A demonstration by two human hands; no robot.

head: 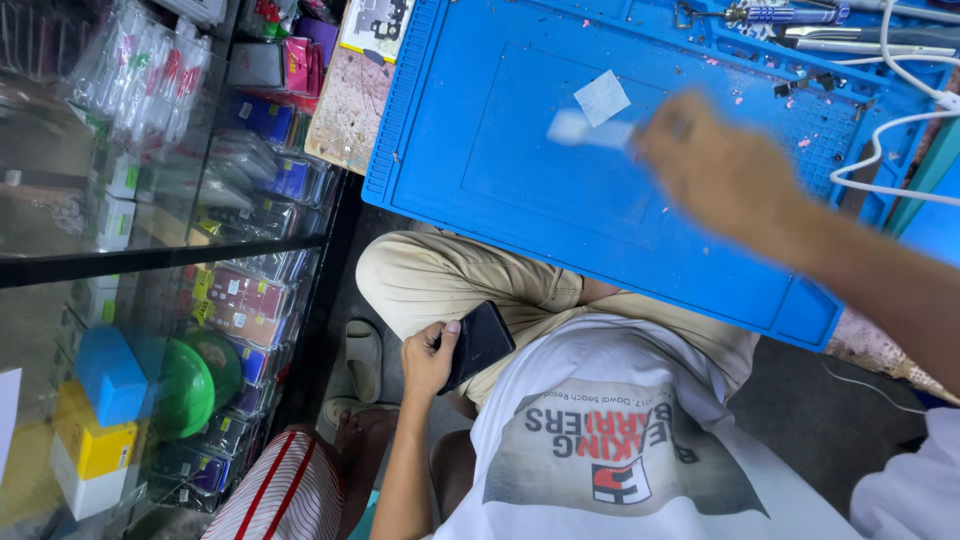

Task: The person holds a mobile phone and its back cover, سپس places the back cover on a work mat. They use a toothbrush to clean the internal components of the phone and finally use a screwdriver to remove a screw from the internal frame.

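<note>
The person wore a white short-sleeved T-shirt (640, 440) with a large grey printed panel across the chest, carrying block lettering in grey and red and a small red, white and dark emblem beneath it. The white sleeve (905, 495) showed at the right shoulder. The trousers (450, 275) were a light khaki tan, creased at the bent knee. Both forearms were bare from the sleeve down. The left hand (428, 358) wore no glove or watch; the right hand (715, 165) was blurred, with what looked like a ring on one finger, though that could not be told for certain.
</note>
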